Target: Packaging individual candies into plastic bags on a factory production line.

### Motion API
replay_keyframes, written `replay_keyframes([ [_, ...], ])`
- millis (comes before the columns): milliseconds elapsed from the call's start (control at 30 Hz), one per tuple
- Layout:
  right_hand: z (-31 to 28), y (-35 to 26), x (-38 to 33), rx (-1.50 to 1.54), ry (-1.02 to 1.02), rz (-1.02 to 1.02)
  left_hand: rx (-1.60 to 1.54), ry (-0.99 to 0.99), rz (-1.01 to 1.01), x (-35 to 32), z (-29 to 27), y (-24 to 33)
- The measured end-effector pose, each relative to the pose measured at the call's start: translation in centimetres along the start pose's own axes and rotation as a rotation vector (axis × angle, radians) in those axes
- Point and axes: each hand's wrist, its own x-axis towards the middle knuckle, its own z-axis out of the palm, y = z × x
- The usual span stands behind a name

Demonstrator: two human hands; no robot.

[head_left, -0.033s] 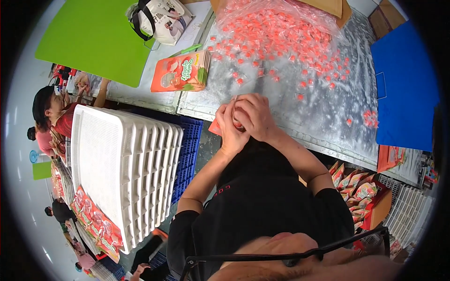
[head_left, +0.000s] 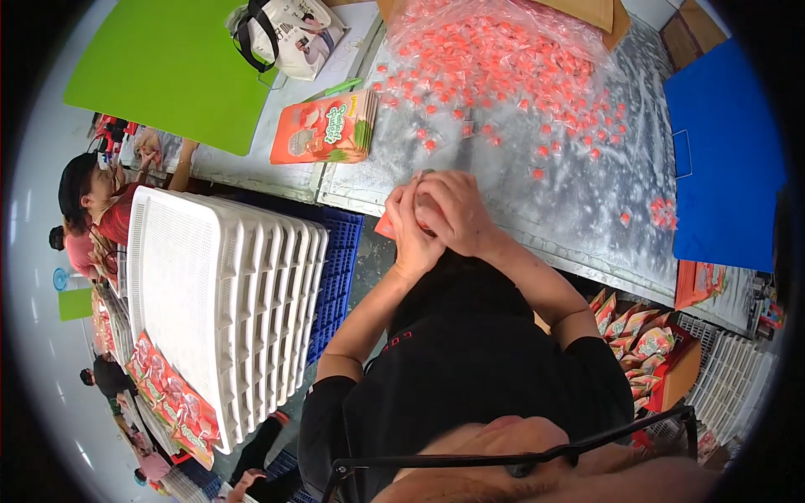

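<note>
Both my hands meet over the near edge of the metal table [head_left: 352, 186], in front of my body. My left hand [head_left: 409, 239] is closed round a red pouch [head_left: 384, 226], of which only a corner shows beside the palm. Over it, with curled fingers, lies my right hand [head_left: 454, 211], which hides most of the pouch; what its fingertips grip is covered. Beyond the hands, small clear-wrapped red candies [head_left: 429, 145] lie scattered on the table. A stack of flat red pouches [head_left: 323, 127] rests to the left of them.
A large clear bag [head_left: 503, 42] spills candies at the back. Stacked white trays [head_left: 180, 277] stand at my left, carrying filled pouches [head_left: 172, 402]. A blue panel [head_left: 721, 159] borders the right side; below it a carton [head_left: 677, 373] holds filled pouches. Other people work at far left.
The fingers of my right hand have closed slightly further over the pouch, covering the part that showed between the hands. My left hand stays in place.
</note>
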Motion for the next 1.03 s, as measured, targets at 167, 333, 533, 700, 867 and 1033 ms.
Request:
replay_keyframes([
  [167,-2.2,1.7,2.2,0.083,0.006,-0.189,0.062,0.096,-0.069,0.6,-2.4,-1.2],
  [333,-1.0,17.9,0.1,-0.345,0.055,0.117,0.069,0.169,-0.106,1.0,-4.4,-1.5],
  [533,1.8,15.6,-0.2,-0.425,-0.162,0.085,0.089,0.232,-0.166,0.3,-5.8,-2.9],
  [700,4.2,12.0,2.3,-0.652,-0.18,0.001,0.035,0.202,-0.162,0.6,-5.7,-3.1],
  [867,6.0,13.9,3.4,-0.525,-0.266,-0.061,0.013,0.171,-0.016,0.8,-6.2,-2.4],
  [1033,6.6,14.9,2.5,-0.424,-0.617,0.232,-0.078,0.158,0.098,1.6,-5.3,-3.8],
])
